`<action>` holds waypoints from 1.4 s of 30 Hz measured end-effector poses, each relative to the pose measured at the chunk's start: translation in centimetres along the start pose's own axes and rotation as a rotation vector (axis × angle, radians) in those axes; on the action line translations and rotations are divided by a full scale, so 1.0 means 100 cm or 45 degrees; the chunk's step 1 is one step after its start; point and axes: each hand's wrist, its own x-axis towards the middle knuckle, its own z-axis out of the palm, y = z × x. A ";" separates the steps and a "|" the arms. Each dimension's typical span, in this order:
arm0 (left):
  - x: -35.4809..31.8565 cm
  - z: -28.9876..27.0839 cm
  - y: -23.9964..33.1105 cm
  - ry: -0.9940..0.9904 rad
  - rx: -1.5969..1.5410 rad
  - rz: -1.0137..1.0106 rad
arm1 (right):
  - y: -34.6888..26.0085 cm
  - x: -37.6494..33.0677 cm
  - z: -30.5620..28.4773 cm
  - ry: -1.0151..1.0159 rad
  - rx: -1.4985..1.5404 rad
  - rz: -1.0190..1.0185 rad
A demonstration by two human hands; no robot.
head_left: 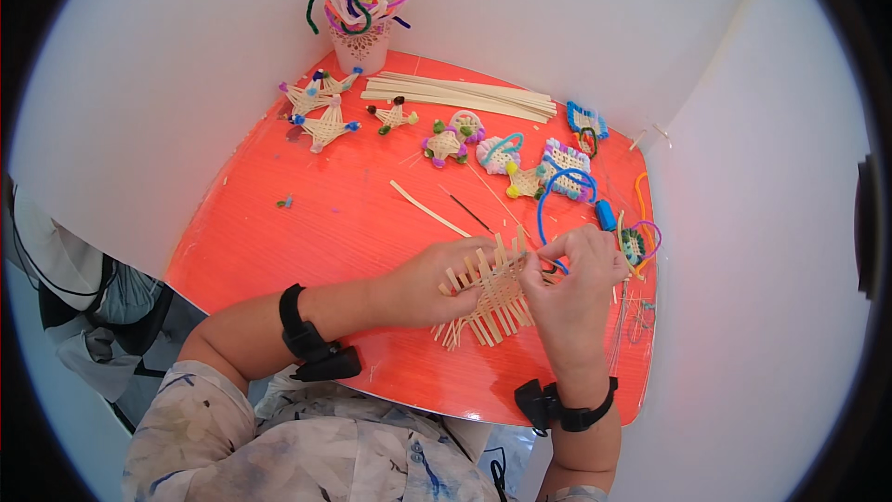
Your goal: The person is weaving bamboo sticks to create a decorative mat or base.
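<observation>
A small mat woven from flat pale strips (499, 296), its strip ends sticking out on several sides, is held a little above the red table. My left hand (452, 277) grips it by the left and upper part, with the thumb across the weave. At its upper right edge my right hand (569, 270) is closed in a pinch, thumb against forefinger. What lies between those fingertips is too small to make out. A blue pipe cleaner (541, 209) curves just beyond my right hand, and a blue roll (606, 215) lies close to its knuckles.
On the red table (288, 260) stands a white cup (360, 48) of coloured pipe cleaners. Beside it lie a bundle of pale strips (455, 96) and several woven stars (328, 126). Woven frames (565, 167) with fuzzy edges sit at the right. White walls (520, 9) enclose the table.
</observation>
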 end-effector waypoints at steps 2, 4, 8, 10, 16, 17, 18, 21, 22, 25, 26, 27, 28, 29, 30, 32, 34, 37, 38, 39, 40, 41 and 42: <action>0.000 -0.001 0.003 -0.041 0.076 0.003 | -0.001 -0.001 0.000 0.003 -0.017 0.006; -0.001 0.001 0.002 -0.027 0.086 -0.010 | -0.001 -0.001 0.001 -0.005 -0.026 0.010; -0.002 0.002 -0.001 -0.018 0.161 -0.002 | -0.004 -0.001 0.004 0.000 -0.053 0.001; -0.002 0.002 0.004 -0.050 0.071 -0.085 | -0.003 -0.002 0.003 -0.001 -0.046 0.005; -0.003 -0.005 -0.002 0.021 -0.180 -0.218 | 0.001 0.000 -0.002 0.011 0.105 0.061; -0.003 -0.006 -0.002 0.030 -0.201 -0.229 | 0.001 0.001 -0.003 0.015 0.160 0.086; -0.003 -0.006 -0.002 0.032 -0.199 -0.229 | 0.002 0.001 -0.004 0.015 0.162 0.084; -0.002 -0.005 0.000 0.082 -0.239 -0.220 | 0.003 0.002 -0.005 0.017 0.184 0.111; -0.001 -0.006 0.001 0.064 -0.249 -0.215 | 0.003 0.001 -0.005 -0.008 0.170 0.114; -0.001 -0.008 0.003 0.040 -0.224 -0.217 | 0.002 0.000 -0.004 -0.004 0.106 0.054; -0.001 -0.008 0.003 0.035 -0.189 -0.226 | 0.001 -0.001 -0.004 0.024 0.055 -0.009; -0.001 -0.008 0.003 0.035 -0.189 -0.226 | 0.001 -0.002 -0.004 0.024 0.055 -0.009; 0.000 -0.007 0.002 0.049 -0.208 -0.219 | 0.001 -0.002 -0.003 0.015 0.050 -0.027; 0.000 -0.006 0.002 0.063 -0.227 -0.213 | 0.001 -0.003 -0.003 0.005 0.045 -0.044; 0.000 -0.006 0.002 0.063 -0.227 -0.214 | 0.000 -0.003 -0.003 0.005 0.045 -0.043; 0.000 -0.007 0.001 0.044 -0.158 -0.200 | -0.003 -0.004 -0.003 0.022 -0.001 -0.087; -0.001 -0.007 -0.003 0.041 -0.136 -0.197 | -0.005 -0.005 0.001 0.040 -0.029 -0.094; -0.001 -0.004 -0.002 0.080 -0.105 -0.173 | -0.010 -0.005 0.004 0.068 -0.084 -0.106; -0.001 -0.002 0.000 0.125 -0.096 -0.153 | -0.012 -0.005 0.005 0.078 -0.108 -0.113; -0.001 -0.002 0.002 0.125 -0.095 -0.153 | -0.013 -0.006 0.007 0.078 -0.108 -0.114; -0.001 -0.001 0.004 0.126 -0.087 -0.165 | -0.014 -0.006 0.010 0.103 -0.107 -0.123; -0.001 -0.001 0.005 0.128 -0.078 -0.178 | -0.015 -0.006 0.012 0.128 -0.104 -0.134; -0.002 -0.002 0.004 0.129 -0.078 -0.177 | -0.013 -0.006 0.013 0.128 -0.105 -0.135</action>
